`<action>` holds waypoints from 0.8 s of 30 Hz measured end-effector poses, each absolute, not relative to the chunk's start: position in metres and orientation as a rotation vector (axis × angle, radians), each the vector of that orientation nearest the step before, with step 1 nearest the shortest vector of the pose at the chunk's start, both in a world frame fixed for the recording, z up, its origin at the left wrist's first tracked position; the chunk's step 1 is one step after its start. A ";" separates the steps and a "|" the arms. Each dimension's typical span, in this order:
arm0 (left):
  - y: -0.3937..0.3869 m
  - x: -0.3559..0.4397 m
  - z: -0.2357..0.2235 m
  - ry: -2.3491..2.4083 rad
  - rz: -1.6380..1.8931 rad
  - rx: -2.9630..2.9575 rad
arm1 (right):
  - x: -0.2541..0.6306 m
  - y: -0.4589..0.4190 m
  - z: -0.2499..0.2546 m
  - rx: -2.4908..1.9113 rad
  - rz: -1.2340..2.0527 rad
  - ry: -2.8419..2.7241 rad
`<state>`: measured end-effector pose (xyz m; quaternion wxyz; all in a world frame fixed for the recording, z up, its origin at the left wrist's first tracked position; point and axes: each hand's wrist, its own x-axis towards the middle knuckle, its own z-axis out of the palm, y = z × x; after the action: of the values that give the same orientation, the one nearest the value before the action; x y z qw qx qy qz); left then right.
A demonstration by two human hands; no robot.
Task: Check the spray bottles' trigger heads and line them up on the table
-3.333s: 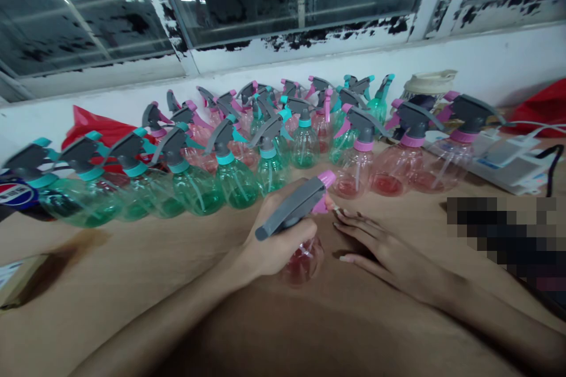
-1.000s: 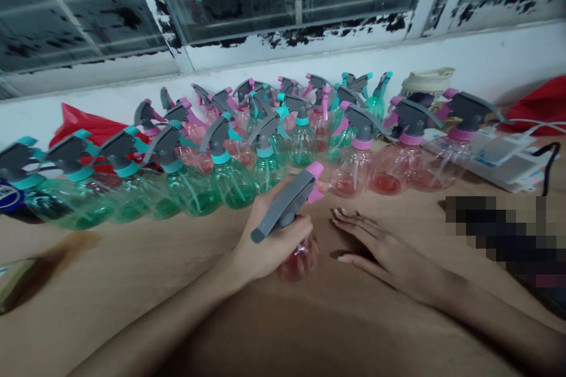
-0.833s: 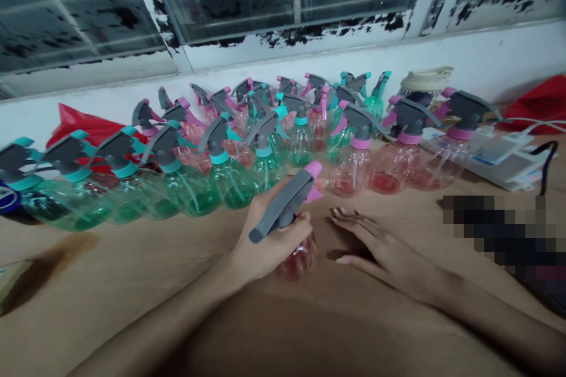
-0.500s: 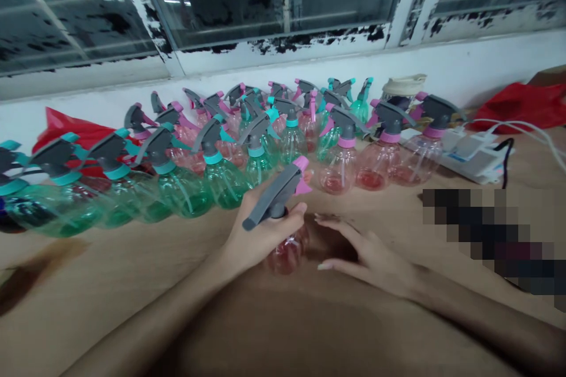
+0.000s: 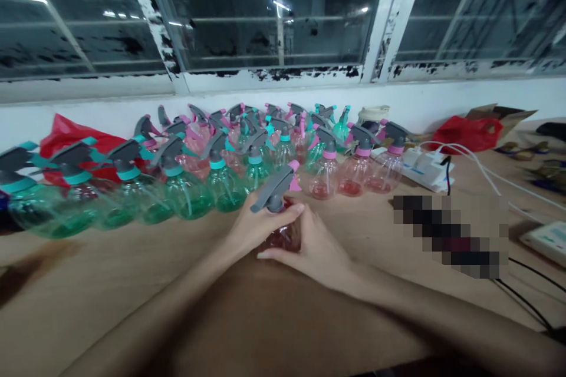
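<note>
A clear pink spray bottle (image 5: 283,238) with a grey and pink trigger head stands on the wooden table between my hands. My left hand (image 5: 259,221) is wrapped round its neck, just under the trigger head. Lower down, my right hand (image 5: 316,247) grips the body from the right, its thumb across the near side and its other fingers hidden behind. Beyond them is a row of green spray bottles (image 5: 227,188) with turquoise collars to the left. Pink spray bottles (image 5: 322,181) with pink collars stand to the right.
More spray bottles crowd toward the wall. A red plastic bag (image 5: 82,138) lies at the left, another red bag (image 5: 469,132) at the far right. A white power strip (image 5: 427,171) with cables sits right of the bottles. Windows (image 5: 265,17) rise behind the table.
My right hand has moved left from beside the spray bottle and closed on its body. My left hand stays on the neck. The camera view has shifted slightly to the right.
</note>
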<state>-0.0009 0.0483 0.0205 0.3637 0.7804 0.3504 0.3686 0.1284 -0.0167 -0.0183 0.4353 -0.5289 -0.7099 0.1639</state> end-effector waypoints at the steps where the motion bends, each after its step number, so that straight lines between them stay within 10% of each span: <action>1: 0.048 -0.003 0.020 0.891 0.914 2.017 | 0.127 -0.015 -0.018 -1.312 0.381 -1.768; 24: -0.002 -0.100 -0.029 1.244 0.663 2.484 | 0.182 0.077 0.002 -1.791 -0.209 -1.918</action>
<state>-0.1004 -0.0024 -0.0292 0.1422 0.8609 0.4312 0.2297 0.1823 0.0772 0.0017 0.2518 -0.6583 -0.7052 -0.0767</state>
